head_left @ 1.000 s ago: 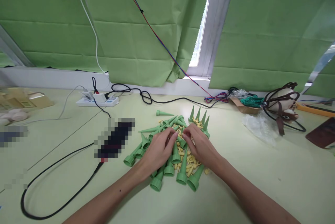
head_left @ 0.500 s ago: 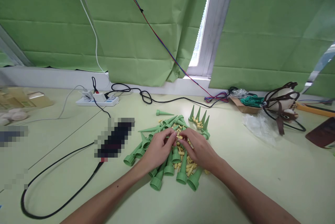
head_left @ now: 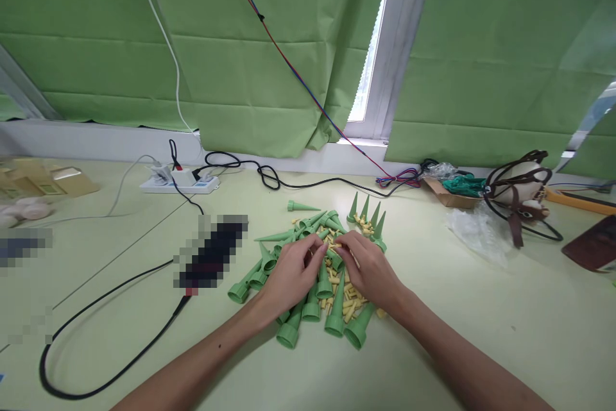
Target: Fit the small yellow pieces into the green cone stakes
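Observation:
My left hand (head_left: 292, 271) hovers over the pile with thumb and index finger pinched together; whatever is in the pinch is hidden. Opposite it, the fingertips of my right hand (head_left: 373, 268) close on a small yellow plastic piece (head_left: 335, 246). The two sets of fingertips are a small gap apart. Around and under both hands lie many hollow green plastic spikes (head_left: 335, 320), cone-shaped with wide open collars. Loose yellow pieces (head_left: 353, 299) are heaped among them. Behind my right hand, several green spikes stand point up (head_left: 364, 209), with yellow pieces beside them.
A blurred-out dark device (head_left: 214, 254) with a black cable lies left of the pile. Behind it is a white power strip (head_left: 180, 185). At the right are a cardboard box (head_left: 452, 196), clear plastic wrap (head_left: 479, 234) and a strapped bag-like object (head_left: 522, 186).
My hands have drawn slightly apart. The yellow piece that was between both sets of fingertips is now at my right fingers, and a green collar shows below them.

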{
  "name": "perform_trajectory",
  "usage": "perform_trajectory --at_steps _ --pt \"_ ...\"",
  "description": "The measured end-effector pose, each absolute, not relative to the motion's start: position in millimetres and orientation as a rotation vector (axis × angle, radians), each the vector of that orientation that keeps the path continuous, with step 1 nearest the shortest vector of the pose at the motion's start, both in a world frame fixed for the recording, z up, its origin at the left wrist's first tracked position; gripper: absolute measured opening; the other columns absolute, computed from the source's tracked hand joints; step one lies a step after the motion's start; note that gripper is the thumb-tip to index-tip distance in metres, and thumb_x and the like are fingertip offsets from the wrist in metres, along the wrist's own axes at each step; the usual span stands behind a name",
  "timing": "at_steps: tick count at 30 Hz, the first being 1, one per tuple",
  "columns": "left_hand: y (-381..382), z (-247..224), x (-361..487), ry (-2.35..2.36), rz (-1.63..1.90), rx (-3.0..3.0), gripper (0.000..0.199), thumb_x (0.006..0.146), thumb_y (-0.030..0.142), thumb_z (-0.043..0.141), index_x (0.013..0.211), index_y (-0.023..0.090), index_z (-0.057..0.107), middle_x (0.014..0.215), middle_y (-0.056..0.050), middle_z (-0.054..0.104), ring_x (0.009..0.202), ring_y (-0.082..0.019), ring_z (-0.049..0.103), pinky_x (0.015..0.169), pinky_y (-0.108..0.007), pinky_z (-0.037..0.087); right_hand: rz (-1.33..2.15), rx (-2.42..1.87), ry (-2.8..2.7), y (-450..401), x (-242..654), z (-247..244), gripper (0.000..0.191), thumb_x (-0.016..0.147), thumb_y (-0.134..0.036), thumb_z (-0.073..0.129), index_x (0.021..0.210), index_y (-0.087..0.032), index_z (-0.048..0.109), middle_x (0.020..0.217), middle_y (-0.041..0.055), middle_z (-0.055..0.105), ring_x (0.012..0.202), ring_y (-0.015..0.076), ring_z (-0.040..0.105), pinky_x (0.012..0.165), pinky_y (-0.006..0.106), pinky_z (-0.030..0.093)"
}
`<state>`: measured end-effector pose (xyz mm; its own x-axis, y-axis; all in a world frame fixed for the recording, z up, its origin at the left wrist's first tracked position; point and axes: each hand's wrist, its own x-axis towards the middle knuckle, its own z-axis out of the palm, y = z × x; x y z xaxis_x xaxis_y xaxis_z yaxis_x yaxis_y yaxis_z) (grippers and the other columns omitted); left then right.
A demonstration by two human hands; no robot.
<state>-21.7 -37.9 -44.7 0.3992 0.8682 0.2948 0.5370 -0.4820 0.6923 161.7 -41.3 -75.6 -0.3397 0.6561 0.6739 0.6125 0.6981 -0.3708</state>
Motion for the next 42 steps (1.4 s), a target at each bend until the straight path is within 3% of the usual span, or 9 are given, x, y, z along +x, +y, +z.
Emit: perform_trajectory --at_steps 11,19,35,42 --pt "-38.6 -49.2 -21.7 1.185 0.702 2.397 0.024 0.091 0.038 0.053 0.082 0.018 0.062 0.066 0.0 0.056 0.06 -0.016 0.05 0.054 -0.026 0.032 0.076 -0.986 -2.008 -40.7 161.9 -77.1 0.014 0.1 -0.017 0.038 0.102 -0.019 0.052 0.088 0.0071 0.058 0.077 0.0187 0.055 0.069 0.031 0.046" --pt "-42.2 -47.0 -21.8 1.187 0.54 2.526 0.037 0.087 0.049 0.056 0.065 0.019 0.056 0.059 0.0 0.051 0.056 -0.017 0.047 0.052 -0.028 0.025 0.079 -0.99 -1.993 -41.5 161.4 -76.8 0.015 0.1 -0.018 0.038 0.102 -0.02 0.053 0.088 0.0066 0.059 0.077 0.0183 0.056 0.068 0.031 0.046" --pt "-41.6 -47.6 -24.1 1.19 0.411 2.534 0.044 0.077 0.066 0.063 0.077 0.021 0.062 0.06 0.001 0.058 0.056 -0.018 0.05 0.051 -0.025 0.025 0.089 -1.002 -2.005 -41.5 160.7 -77.6 0.014 0.099 -0.018 0.04 0.102 -0.019 0.053 0.089 0.0068 0.059 0.078 0.0185 0.056 0.068 0.03 0.045" --pt "-40.4 -47.9 -24.3 1.209 0.342 2.561 0.042 0.077 0.062 0.065 0.079 0.021 0.061 0.062 0.001 0.058 0.057 -0.018 0.05 0.05 -0.025 0.024 0.09 -0.99 -2.004 -41.0 160.8 -77.6 0.013 0.099 -0.017 0.041 0.102 -0.019 0.053 0.09 0.0072 0.06 0.079 0.0186 0.056 0.069 0.03 0.045"
